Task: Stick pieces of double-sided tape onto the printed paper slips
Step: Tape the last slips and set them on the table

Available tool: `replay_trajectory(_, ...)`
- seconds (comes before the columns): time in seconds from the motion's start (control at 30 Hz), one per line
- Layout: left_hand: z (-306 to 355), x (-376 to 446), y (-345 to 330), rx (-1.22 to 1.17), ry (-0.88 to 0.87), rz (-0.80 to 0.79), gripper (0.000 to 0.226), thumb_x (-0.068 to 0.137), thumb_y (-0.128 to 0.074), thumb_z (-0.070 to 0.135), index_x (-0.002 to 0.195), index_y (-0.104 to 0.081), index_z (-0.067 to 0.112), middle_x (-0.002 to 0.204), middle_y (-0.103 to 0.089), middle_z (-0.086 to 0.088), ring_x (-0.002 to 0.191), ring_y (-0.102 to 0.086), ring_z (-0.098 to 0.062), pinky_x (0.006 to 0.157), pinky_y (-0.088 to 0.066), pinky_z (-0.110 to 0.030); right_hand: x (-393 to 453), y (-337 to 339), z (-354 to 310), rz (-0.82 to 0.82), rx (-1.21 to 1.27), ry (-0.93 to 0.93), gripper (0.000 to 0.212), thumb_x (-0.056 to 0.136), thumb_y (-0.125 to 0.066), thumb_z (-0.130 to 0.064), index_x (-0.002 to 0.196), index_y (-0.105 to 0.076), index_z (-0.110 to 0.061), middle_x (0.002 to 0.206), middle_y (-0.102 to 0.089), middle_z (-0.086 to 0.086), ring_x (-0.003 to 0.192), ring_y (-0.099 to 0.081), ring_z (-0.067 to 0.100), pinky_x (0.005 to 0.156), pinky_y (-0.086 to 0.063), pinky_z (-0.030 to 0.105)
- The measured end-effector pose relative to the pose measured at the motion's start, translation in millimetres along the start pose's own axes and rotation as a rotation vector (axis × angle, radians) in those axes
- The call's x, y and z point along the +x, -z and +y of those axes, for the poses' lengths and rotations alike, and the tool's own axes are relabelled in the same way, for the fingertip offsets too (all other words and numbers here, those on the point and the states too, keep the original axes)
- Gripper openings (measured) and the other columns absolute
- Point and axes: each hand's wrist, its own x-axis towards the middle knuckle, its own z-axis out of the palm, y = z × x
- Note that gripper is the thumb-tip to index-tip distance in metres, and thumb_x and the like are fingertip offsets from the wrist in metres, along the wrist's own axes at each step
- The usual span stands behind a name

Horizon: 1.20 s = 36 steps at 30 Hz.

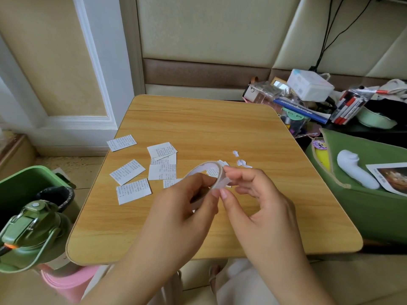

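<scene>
A roll of tape (203,172) is being held above the wooden table (220,128), the left hand (187,208) gripping its ring. The right hand (255,199) is pinching the loose tape end (222,183). Printed paper slips (132,190) are lying scattered on the table just beyond, with small white scraps (241,162) nearby.

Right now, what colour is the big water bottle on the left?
Green, with a small orange bit on the side; the water bottle shows best in the head view.

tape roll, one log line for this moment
left hand holds tape roll | right hand pinches tape end | paper slips on table
</scene>
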Motion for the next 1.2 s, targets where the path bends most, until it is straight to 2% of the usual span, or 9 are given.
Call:
replay_trajectory(0.13, 3, 1, 2, 0.025, -0.043, 0.022, 0.016, 0.092, -0.054, 0.027, 0.08, -0.063, 0.022, 0.066, -0.061, 0.0, 0.063, -0.056, -0.021, 0.053, -0.04, -0.026, 2, 2, 0, -0.03, -0.015, 0.058, 0.053, 0.083, -0.062, -0.026, 0.131, -0.044, -0.039, 0.111, -0.063, -0.022, 0.106, -0.059, 0.0, 0.09, -0.042, 0.01)
replay_trajectory(0.2, 3, 0, 2, 0.048, -0.07, 0.025, 0.019, 0.087, -0.05, 0.035, 0.081, -0.063, 0.022, 0.064, -0.059, -0.004, 0.061, -0.055, -0.025, 0.054, -0.04, -0.031, 5, 4, 1, -0.041, -0.043, 0.086, 0.054, 0.084, -0.061, -0.025, 0.136, -0.046, -0.035, 0.113, -0.063, -0.021, 0.11, -0.057, 0.0, 0.093, -0.041, 0.012)
replay_trajectory(0.33, 2, 0, 2, 0.053, -0.076, 0.034, 0.018, 0.084, -0.049, 0.036, 0.08, -0.062, 0.023, 0.062, -0.058, -0.006, 0.061, -0.056, -0.027, 0.053, -0.04, -0.033, 9, 6, -1, 0.015, -0.133, 0.207, 0.026, 0.085, -0.057, -0.027, 0.108, -0.069, -0.023, 0.108, -0.066, -0.017, 0.106, -0.059, -0.003, 0.093, -0.043, 0.012)
replay_trajectory(0.53, 4, 0, 4, 0.097, -0.116, 0.028, 0.017, 0.083, -0.049, 0.032, 0.076, -0.063, 0.024, 0.055, -0.053, -0.008, 0.059, -0.049, -0.027, 0.047, -0.034, -0.028, 12, 10, -2, 0.039, -0.14, 0.254, 0.005, 0.08, -0.069, -0.015, 0.08, -0.071, -0.02, 0.096, -0.066, -0.011, 0.096, -0.062, 0.003, 0.085, -0.046, 0.016)
replay_trajectory(0.67, 5, 4, 7, 0.147, -0.12, 0.037, 0.017, 0.08, -0.051, 0.028, 0.066, -0.061, 0.024, 0.051, -0.046, -0.006, 0.052, -0.04, -0.022, 0.047, -0.03, -0.01, 16, 12, -3, -0.013, -0.117, 0.252, 0.008, 0.08, -0.064, -0.026, 0.078, -0.071, -0.022, 0.09, -0.052, -0.01, 0.092, -0.058, 0.01, 0.083, -0.043, 0.018)
replay_trajectory(0.73, 5, 3, 8, 0.117, -0.092, 0.021, 0.019, 0.078, -0.051, 0.028, 0.064, -0.06, 0.021, 0.046, -0.04, -0.004, 0.044, -0.033, -0.015, 0.045, -0.028, -0.011, 15, 12, -2, -0.022, -0.126, 0.278, 0.008, 0.08, -0.063, -0.025, 0.079, -0.07, -0.021, 0.089, -0.047, -0.011, 0.092, -0.055, 0.01, 0.084, -0.043, 0.02)
replay_trajectory(0.93, 9, -1, 6, -0.058, 0.033, -0.029, 0.026, 0.085, -0.053, 0.029, 0.065, -0.06, 0.014, 0.044, -0.033, 0.01, 0.04, -0.026, -0.007, 0.04, -0.022, -0.012, 9, 9, 4, -0.027, -0.139, 0.384, 0.01, 0.083, -0.059, -0.019, 0.079, -0.067, -0.015, 0.088, -0.052, -0.006, 0.092, -0.048, 0.008, 0.081, -0.044, 0.048)
replay_trajectory(1.03, 9, 3, 7, -0.13, 0.086, -0.082, 0.02, 0.084, -0.053, 0.022, 0.069, -0.061, 0.012, 0.05, -0.037, 0.005, 0.043, -0.026, -0.006, 0.041, -0.023, -0.014, 9, 11, 7, -0.041, -0.091, 0.401, 0.005, 0.086, -0.058, -0.021, 0.085, -0.062, -0.021, 0.091, -0.05, -0.009, 0.098, -0.046, 0.005, 0.083, -0.042, 0.046)
replay_trajectory(1.2, 6, 6, 9, -0.157, 0.073, -0.129, 0.015, 0.082, -0.053, 0.035, 0.079, -0.061, 0.023, 0.055, -0.04, -0.002, 0.047, -0.028, -0.01, 0.043, -0.025, -0.019, 12, 10, 10, -0.062, -0.147, 0.362, 0.002, 0.09, -0.053, -0.026, 0.09, -0.055, -0.027, 0.096, -0.048, -0.009, 0.1, -0.043, 0.004, 0.089, -0.038, 0.038)
